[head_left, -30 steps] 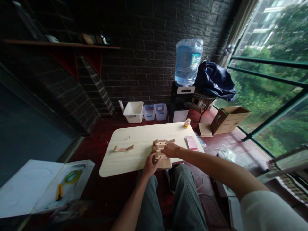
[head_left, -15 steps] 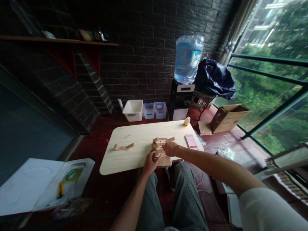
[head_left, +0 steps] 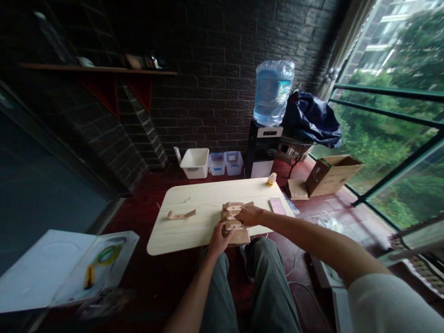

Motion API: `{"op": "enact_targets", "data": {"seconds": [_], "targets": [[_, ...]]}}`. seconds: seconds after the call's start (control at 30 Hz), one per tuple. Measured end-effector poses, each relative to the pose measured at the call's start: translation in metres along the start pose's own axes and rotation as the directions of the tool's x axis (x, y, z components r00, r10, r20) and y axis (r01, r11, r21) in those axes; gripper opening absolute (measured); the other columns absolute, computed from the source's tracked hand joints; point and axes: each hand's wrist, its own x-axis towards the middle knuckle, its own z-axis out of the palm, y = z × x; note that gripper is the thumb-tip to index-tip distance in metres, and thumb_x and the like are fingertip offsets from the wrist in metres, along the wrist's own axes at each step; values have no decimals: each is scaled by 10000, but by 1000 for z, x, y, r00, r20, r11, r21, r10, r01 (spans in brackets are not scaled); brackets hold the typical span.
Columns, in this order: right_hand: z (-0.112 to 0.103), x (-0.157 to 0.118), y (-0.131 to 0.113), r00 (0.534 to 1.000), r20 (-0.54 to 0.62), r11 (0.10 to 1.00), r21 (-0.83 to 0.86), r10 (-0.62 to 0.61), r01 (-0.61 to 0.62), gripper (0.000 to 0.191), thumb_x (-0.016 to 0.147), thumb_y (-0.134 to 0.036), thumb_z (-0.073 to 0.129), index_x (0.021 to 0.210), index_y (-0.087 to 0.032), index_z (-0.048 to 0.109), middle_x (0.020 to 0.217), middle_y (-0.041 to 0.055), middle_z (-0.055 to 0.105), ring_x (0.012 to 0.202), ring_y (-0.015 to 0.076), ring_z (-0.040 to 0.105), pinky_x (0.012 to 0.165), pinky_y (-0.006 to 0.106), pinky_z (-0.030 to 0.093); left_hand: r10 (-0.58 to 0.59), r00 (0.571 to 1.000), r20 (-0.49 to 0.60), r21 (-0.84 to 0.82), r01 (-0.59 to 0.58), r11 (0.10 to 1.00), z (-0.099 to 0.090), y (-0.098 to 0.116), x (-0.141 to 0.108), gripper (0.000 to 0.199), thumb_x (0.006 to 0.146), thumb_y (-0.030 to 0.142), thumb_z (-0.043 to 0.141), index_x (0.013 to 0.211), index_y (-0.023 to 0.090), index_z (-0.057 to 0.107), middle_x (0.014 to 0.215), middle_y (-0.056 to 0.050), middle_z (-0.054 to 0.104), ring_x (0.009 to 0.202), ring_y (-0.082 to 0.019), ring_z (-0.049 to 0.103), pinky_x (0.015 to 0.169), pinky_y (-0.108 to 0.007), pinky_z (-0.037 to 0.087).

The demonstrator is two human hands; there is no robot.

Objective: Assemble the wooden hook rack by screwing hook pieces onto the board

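Note:
A wooden hook rack (head_left: 239, 237), a board with several rounded wooden pieces across it, lies at the near edge of the pale table (head_left: 201, 231). My left hand (head_left: 218, 240) grips its near left side, thumb and fingers around the closest piece. From the right, my right hand (head_left: 250, 215) reaches in with fingers curled closed at the middle piece. Those fingertips are partly hidden, and I cannot see any small part between them. A loose curved wooden hook (head_left: 181, 215) rests on the table to the left. Beyond it lie small thin metal bits (head_left: 187, 200).
A small yellow-based bottle (head_left: 271, 180) stands at the far right corner, with a pink sheet (head_left: 277, 206) nearer. Plastic bins (head_left: 194, 164), a water dispenser (head_left: 265, 148) and a cardboard box (head_left: 333, 175) stand beyond. An open white case (head_left: 114, 254) is at left.
The whole view has shifted slightly, so everything sits a little lower and further right. Both hands stay at the wooden rack with almost the same hold.

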Motion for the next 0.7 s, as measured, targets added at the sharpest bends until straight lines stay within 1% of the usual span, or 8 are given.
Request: {"op": "enact_targets", "data": {"seconds": [0.1,0.2,0.37,0.47,0.6,0.7], "targets": [[6,3,1,1000,-7,1000,0,-13,13,238,925,-198,583,1106,-124,719,1060,183,780,1005,306,752,811,414,597,-2,1000,11,0,2,1000,0,-3,1,433,865,515,697,1198,247,627,1312,-115,657,1261,-286,627,1073,-475,517],[10,7,3,1000,-2,1000,18,11,-11,249,918,-211,603,1109,-101,719,1038,204,776,1002,319,752,817,417,596,1,1000,7,7,-1,1000,1,-4,1,427,868,501,697,1206,247,629,1311,-116,653,1262,-288,624,1077,-476,514],[16,12,5,996,10,994,76,83,-84,268,915,-236,613,1106,-81,718,1053,213,768,1010,332,747,803,418,606,24,1000,-1,24,-24,999,3,-4,2,447,862,490,710,1229,249,625,1321,-117,651,1278,-292,614,1109,-475,494],[19,17,3,990,26,987,90,135,-137,279,904,-239,623,1100,-67,724,1060,223,762,1018,341,746,780,409,607,35,999,-1,27,-34,999,4,-3,3,444,867,485,710,1236,254,622,1318,-115,656,1279,-290,613,1114,-478,492],[18,25,-4,985,56,983,75,161,-165,289,876,-225,645,1082,-40,729,1049,239,761,1018,349,746,781,410,600,58,998,11,9,-58,998,3,-1,3,420,885,487,692,1228,256,622,1330,-121,653,1286,-287,612,1106,-477,502],[10,29,-8,985,76,986,51,155,-159,309,878,-245,654,1079,-19,722,1035,240,764,994,338,751,784,400,596,52,999,1,7,-52,999,0,1,2,415,879,496,694,1209,253,630,1318,-121,659,1269,-290,626,1083,-480,519]]}}
